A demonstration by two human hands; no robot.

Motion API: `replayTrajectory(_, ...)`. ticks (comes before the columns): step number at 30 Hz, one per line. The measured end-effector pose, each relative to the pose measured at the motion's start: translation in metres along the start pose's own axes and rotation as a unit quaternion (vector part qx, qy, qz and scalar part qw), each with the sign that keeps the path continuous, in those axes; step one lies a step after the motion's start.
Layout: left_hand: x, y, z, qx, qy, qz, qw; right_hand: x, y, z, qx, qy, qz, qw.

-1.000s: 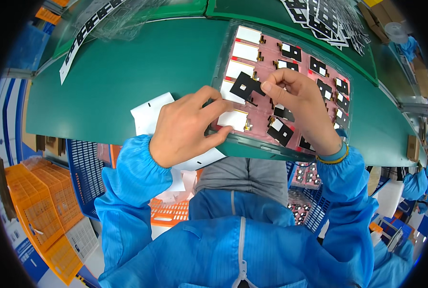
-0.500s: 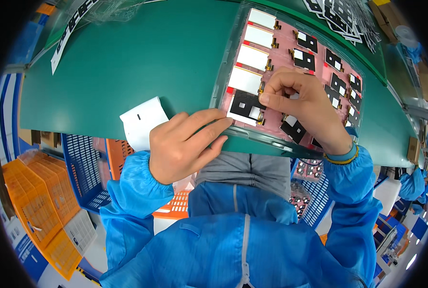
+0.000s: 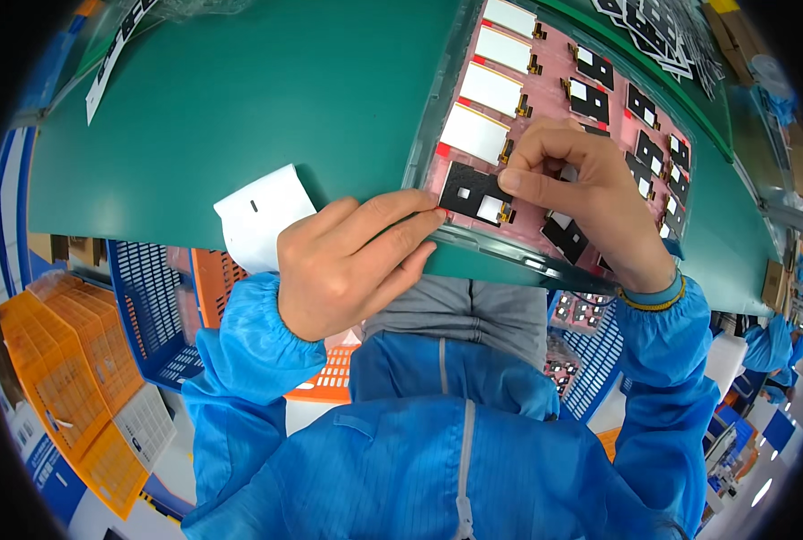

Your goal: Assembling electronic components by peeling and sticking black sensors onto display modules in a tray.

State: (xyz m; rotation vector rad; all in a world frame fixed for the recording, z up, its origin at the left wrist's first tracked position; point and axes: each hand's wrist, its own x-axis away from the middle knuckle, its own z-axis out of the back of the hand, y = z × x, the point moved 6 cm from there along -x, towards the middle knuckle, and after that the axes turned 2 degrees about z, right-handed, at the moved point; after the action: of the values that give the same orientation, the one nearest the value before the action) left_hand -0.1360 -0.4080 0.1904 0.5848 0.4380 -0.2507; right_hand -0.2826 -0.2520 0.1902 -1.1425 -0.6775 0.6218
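A black die-cut sheet (image 3: pixel 474 184) with square cutouts lies over a small flat panel in the near-left corner of a pink-lined clear tray (image 3: pixel 545 214). My left hand (image 3: pixel 352 261) reaches in from the left, its fingertips closed at the sheet's lower-left corner. At the sheet's upper-right corner, my right hand (image 3: pixel 581 184) pinches with thumb and forefinger; the rest of its fingers are curled. Beyond the sheet runs a column of white-faced panels (image 3: pixel 478 130) with small flex connectors. Further right in the tray sit several panels with black sheets (image 3: pixel 590 102), partly hidden by my right hand.
On the green table (image 3: pixel 266 99) a white sheet of paper (image 3: pixel 266 216) lies beside my left wrist. Cut black-and-white sheets (image 3: pixel 645 31) are piled at the far right. Below the table edge stand blue (image 3: pixel 154 310) and orange crates (image 3: pixel 77 360).
The tray and both hands appear slightly further right in the picture. The white strip that showed along the black sheet's left edge is now covered. Both hands stay at the sheet.
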Motion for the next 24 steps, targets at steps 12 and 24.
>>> replayTrajectory(12,0.0013,0.0001,-0.0005,-0.009,0.004,0.0,1.0,0.0016,0.002,-0.0041,0.03,-0.022,-0.028,0.999)
replayTrajectory(24,0.0013,0.0018,-0.0011,-0.006,-0.005,0.013,1.0,0.0021,-0.0028,-0.0036,0.063,0.01,0.016,0.998)
